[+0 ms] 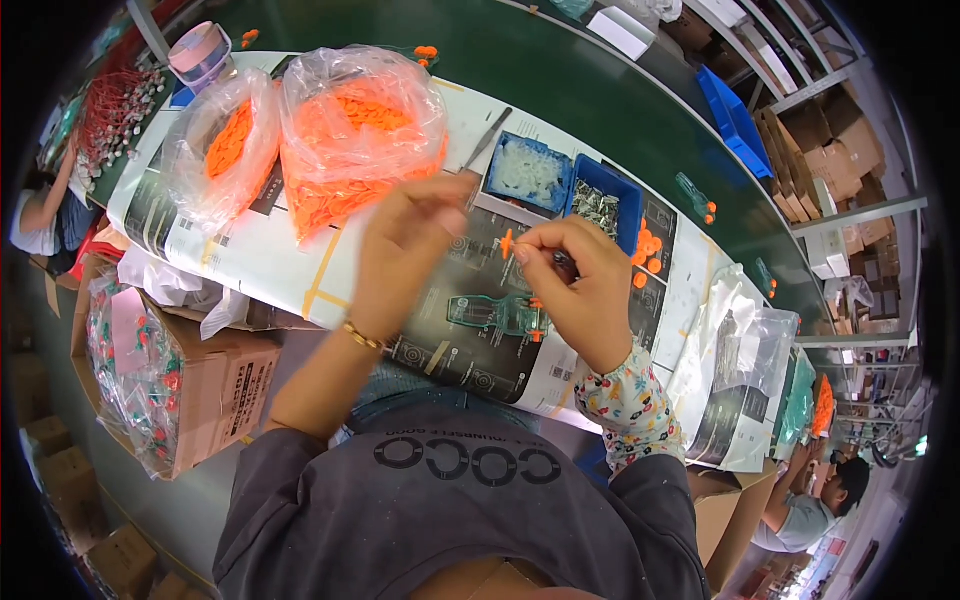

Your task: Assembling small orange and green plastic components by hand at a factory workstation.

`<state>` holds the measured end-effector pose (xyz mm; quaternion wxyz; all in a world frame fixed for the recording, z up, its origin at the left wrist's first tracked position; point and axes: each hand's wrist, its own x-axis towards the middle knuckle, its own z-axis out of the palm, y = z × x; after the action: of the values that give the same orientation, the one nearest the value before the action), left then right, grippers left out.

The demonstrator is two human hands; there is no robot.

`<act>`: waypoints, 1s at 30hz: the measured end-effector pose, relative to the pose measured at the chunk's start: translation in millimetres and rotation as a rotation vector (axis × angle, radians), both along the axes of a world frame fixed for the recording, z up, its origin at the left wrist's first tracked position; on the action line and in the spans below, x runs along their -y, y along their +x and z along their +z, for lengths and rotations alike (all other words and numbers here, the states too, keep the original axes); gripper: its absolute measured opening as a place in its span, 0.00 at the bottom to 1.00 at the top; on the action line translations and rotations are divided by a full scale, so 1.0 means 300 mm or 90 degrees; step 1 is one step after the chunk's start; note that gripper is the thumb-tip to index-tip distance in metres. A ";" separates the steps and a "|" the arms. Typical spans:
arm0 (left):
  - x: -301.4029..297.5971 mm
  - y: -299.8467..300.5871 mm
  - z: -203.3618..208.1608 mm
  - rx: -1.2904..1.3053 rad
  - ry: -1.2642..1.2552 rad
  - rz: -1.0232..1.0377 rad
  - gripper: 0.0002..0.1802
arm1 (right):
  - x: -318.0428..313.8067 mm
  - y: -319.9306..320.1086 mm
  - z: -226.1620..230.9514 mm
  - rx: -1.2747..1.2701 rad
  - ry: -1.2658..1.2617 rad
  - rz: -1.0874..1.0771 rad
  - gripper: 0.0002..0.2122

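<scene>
My right hand [590, 285] pinches a small orange wheel-like plastic part [507, 243] between thumb and fingertips. Something dark shows under its curled fingers; I cannot make out what. My left hand [412, 240] hovers to the left of that part, its fingers smeared by motion, so whether it holds anything cannot be seen. Below the two hands, a clear teal plastic car-shaped body [487, 315] lies on the printed sheet, with orange pieces at its right end. Just beyond my right hand stand a blue tray of small clear pieces [527, 173] and a blue bin of metal pins [598, 207].
Bags of orange parts [350, 150] stand at the left of the table. Loose orange wheels [648, 245] lie right of the bins, tweezers [490, 135] behind. A green conveyor belt [500, 70] runs along the far side. A carton [215, 390] sits at lower left; co-workers are at both sides.
</scene>
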<state>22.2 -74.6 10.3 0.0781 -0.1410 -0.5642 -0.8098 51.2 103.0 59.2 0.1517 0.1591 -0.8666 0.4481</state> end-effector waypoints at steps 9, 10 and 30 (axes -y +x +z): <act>0.367 -0.699 -0.141 -0.159 -1.046 0.120 0.09 | -0.041 0.017 -0.002 0.083 -0.088 -0.006 0.04; 0.366 -0.712 -0.138 -0.170 -1.046 0.110 0.09 | -0.052 0.017 -0.002 0.073 -0.092 -0.012 0.03; 0.104 -0.218 0.009 -0.165 -0.439 0.134 0.06 | -0.062 0.033 -0.029 0.039 -0.115 -0.058 0.02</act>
<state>-43.4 -105.8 13.1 0.1797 -0.2011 -0.8004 -0.5354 61.1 121.6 50.6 0.1591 0.0917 -0.8332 0.5215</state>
